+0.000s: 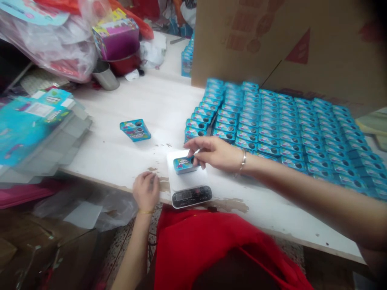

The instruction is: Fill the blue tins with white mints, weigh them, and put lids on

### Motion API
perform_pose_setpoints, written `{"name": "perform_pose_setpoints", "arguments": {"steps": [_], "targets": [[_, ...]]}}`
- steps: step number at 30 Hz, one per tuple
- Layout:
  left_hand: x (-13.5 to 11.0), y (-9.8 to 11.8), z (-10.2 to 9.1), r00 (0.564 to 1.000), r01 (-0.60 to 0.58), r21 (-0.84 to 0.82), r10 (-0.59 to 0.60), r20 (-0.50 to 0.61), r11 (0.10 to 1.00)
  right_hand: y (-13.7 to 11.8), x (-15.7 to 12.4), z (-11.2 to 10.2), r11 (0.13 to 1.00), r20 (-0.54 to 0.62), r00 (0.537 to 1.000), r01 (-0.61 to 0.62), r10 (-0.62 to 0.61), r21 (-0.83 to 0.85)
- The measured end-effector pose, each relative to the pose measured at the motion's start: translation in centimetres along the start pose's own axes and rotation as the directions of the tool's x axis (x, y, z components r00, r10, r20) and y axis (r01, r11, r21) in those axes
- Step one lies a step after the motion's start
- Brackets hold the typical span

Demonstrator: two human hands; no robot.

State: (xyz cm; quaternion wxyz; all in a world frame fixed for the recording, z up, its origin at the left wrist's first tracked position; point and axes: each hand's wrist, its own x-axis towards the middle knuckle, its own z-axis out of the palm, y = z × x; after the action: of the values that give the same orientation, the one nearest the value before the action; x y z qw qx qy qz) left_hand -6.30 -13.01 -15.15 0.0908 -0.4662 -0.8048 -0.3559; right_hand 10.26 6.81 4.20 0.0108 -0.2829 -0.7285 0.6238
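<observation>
A small blue box [184, 164] lies on the white platform of a digital scale [190, 196] at the table's near edge. My right hand [213, 153] reaches in from the right and pinches the box's right end with fingers and thumb. A bracelet shows on that wrist. My left hand [146, 190] rests on the table edge left of the scale, its fingers curled loosely under; nothing shows in it. Another blue box [135, 129] lies alone on the white table [157, 100], farther back and to the left.
Several rows of identical blue boxes [287, 129] fill the table's right side, in front of a large cardboard carton [272, 44]. Flat printed packaging sheets [33, 125] are stacked at left. Plastic bags, a metal cup [105, 75] and a purple box [116, 36] crowd the far left.
</observation>
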Motion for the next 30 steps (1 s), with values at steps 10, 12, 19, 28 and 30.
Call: {"name": "perform_pose_setpoints", "arguments": {"steps": [10, 12, 19, 28, 30], "targets": [[-0.1, -0.2, 0.1, 1.0, 0.004, 0.003, -0.004, 0.007, 1.0, 1.4, -2.5, -3.3, 0.912, -0.138, 0.98, -0.08, 0.147, 0.403], [-0.1, -0.2, 0.2, 1.0, 0.003, 0.003, -0.003, 0.009, 1.0, 2.1, -2.9, -3.4, 0.903, -0.142, 0.972, -0.113, 0.186, 0.415], [-0.1, -0.3, 0.1, 1.0, -0.004, 0.003, 0.004, 0.015, 1.0, 1.2, -2.7, -1.8, 0.993, -0.161, 0.983, -0.072, 0.086, 0.093], [0.1, 0.0, 0.0, 1.0, -0.013, 0.003, 0.013, -0.01, 1.0, 0.8, -0.7, 0.3, 0.804, -0.079, 0.984, 0.085, -0.162, -0.589], [0.0, 0.0, 0.0, 1.0, -0.011, 0.005, 0.011, -0.01, 1.0, 1.0, -0.6, 0.4, 0.792, -0.07, 0.984, 0.087, -0.162, -0.604]]}}
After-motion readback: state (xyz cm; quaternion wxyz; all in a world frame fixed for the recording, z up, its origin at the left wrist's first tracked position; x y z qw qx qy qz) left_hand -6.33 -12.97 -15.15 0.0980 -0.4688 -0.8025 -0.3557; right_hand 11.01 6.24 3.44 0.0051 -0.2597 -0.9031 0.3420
